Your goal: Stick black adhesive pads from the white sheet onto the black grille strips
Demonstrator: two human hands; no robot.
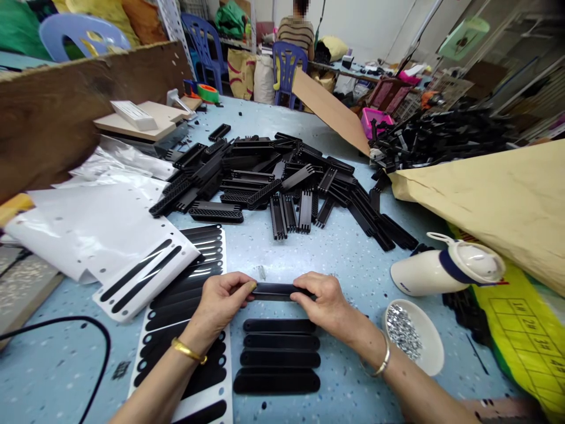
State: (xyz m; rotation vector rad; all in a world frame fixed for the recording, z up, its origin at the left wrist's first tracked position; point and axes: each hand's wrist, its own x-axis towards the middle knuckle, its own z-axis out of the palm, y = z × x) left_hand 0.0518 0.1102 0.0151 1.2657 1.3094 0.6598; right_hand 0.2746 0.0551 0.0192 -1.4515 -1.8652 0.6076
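Observation:
My left hand (225,297) and my right hand (320,300) pinch the two ends of a long black plastic strip (276,290), held level just above the blue table. Both hands are closed on it. Right below lies a row of several finished black oblong strips (278,356). Under my left wrist is a white sticker sheet (194,330) with black oblong pads. A heap of black ribbed plastic parts (273,176) lies further back at the middle of the table.
A white bowl of small shiny screws (412,335) sits by my right forearm, a tipped white jug (445,268) behind it. White backing sheets (92,229) lie left, a black cable (88,330) near left. Brown paper (498,200) covers the right. A person sits at the far back.

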